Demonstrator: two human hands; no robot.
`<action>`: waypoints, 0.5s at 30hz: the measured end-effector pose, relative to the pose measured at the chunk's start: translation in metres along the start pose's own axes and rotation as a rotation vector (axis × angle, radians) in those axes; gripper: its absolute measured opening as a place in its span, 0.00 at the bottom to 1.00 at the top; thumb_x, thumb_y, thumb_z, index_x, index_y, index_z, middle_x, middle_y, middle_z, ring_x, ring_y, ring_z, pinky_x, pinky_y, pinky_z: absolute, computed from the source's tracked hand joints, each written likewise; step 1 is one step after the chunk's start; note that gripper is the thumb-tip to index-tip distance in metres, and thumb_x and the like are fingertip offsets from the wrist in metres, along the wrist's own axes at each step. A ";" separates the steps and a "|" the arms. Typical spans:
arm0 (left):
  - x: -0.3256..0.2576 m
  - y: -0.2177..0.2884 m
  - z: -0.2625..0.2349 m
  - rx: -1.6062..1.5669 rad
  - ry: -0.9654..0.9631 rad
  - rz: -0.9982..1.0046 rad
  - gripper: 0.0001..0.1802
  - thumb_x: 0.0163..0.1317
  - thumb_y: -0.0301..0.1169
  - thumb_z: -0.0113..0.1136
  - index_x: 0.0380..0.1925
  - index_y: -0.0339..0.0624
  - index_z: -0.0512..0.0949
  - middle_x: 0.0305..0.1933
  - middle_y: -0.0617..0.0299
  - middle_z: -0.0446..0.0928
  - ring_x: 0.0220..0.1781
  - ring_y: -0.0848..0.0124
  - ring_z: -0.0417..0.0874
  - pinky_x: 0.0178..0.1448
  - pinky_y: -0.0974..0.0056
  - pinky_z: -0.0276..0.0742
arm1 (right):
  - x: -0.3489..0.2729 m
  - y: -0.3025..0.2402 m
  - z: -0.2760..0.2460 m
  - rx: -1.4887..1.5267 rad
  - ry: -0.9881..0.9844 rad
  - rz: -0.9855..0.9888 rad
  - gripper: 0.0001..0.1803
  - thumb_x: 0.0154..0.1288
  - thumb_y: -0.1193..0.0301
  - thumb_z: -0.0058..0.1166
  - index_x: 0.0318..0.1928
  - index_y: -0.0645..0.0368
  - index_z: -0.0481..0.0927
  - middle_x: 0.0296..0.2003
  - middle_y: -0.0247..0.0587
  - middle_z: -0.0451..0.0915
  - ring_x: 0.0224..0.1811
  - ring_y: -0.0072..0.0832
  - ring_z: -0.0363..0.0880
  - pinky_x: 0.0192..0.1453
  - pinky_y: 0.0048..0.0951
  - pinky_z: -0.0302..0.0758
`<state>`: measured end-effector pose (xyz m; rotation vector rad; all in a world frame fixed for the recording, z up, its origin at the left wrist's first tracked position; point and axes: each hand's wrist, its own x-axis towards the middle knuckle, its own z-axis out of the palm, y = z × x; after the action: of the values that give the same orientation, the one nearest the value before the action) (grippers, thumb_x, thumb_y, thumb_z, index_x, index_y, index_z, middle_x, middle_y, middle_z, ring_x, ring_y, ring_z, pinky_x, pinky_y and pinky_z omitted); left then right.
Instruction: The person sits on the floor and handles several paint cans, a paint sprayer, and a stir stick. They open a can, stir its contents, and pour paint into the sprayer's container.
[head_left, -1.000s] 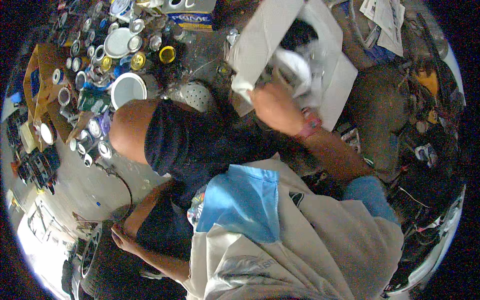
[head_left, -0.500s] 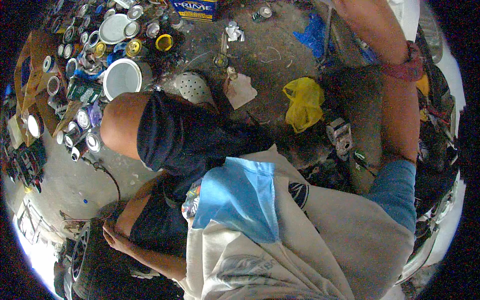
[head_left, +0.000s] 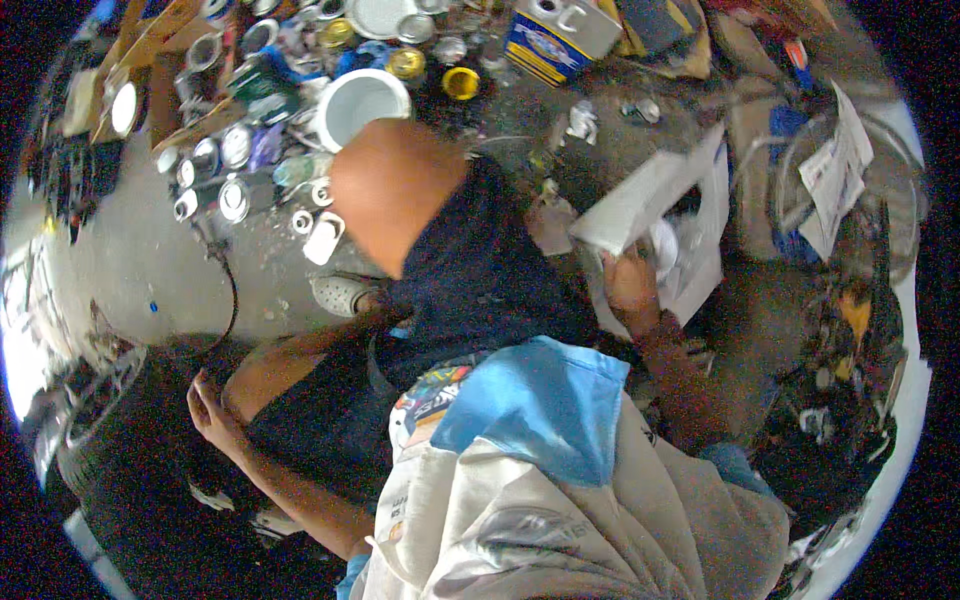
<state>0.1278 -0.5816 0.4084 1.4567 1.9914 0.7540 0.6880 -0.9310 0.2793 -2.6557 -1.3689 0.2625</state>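
My right hand is closed on the near edge of an open white box. The box is angular, with upright panels, and a round white object shows inside it. The fingertips are partly hidden behind the box's edge. At the lower left, my left hand lies beside my leg with its fingers loosely apart and nothing in it. My bent knee stands between the hands.
Several opened cans and lids lie at the upper left around a white bucket. A blue and yellow carton stands at the top. Crumpled white paper lies on the floor, and a dark tyre sits at lower left.
My right hand has come in from the upper right, now with the white box in front of me. The view has shifted, so the cans and carton appear further right. My left hand stays by my leg.
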 end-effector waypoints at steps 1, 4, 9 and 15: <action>-0.003 0.001 0.001 -0.012 -0.021 0.062 0.23 0.78 0.44 0.57 0.56 0.34 0.82 0.56 0.56 0.84 0.58 0.66 0.81 0.65 0.60 0.75 | -0.007 0.003 0.017 0.009 -0.129 0.004 0.22 0.79 0.60 0.48 0.48 0.69 0.84 0.49 0.68 0.83 0.49 0.57 0.84 0.54 0.55 0.78; -0.012 -0.001 0.003 0.051 -0.005 0.277 0.22 0.79 0.43 0.56 0.56 0.33 0.81 0.56 0.56 0.84 0.58 0.67 0.81 0.65 0.61 0.75 | -0.011 0.018 0.058 0.009 -0.570 0.095 0.22 0.79 0.61 0.48 0.53 0.68 0.82 0.51 0.64 0.83 0.49 0.54 0.83 0.56 0.51 0.77; -0.018 0.000 -0.001 -0.025 -0.003 0.206 0.19 0.79 0.39 0.56 0.55 0.33 0.81 0.56 0.59 0.83 0.56 0.71 0.80 0.64 0.64 0.75 | 0.091 0.023 0.081 0.027 -0.382 0.076 0.20 0.80 0.62 0.48 0.52 0.68 0.82 0.49 0.61 0.83 0.46 0.50 0.83 0.53 0.48 0.78; -0.031 -0.006 -0.006 -0.132 0.114 0.049 0.17 0.78 0.37 0.57 0.54 0.34 0.83 0.55 0.60 0.84 0.55 0.72 0.81 0.64 0.65 0.74 | 0.222 0.036 0.077 0.081 -0.096 0.184 0.18 0.81 0.63 0.48 0.51 0.67 0.81 0.46 0.56 0.83 0.43 0.45 0.82 0.50 0.44 0.78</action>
<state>0.1276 -0.6137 0.4109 1.4176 1.9545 0.9908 0.8266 -0.7671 0.1767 -2.7345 -1.1130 0.4611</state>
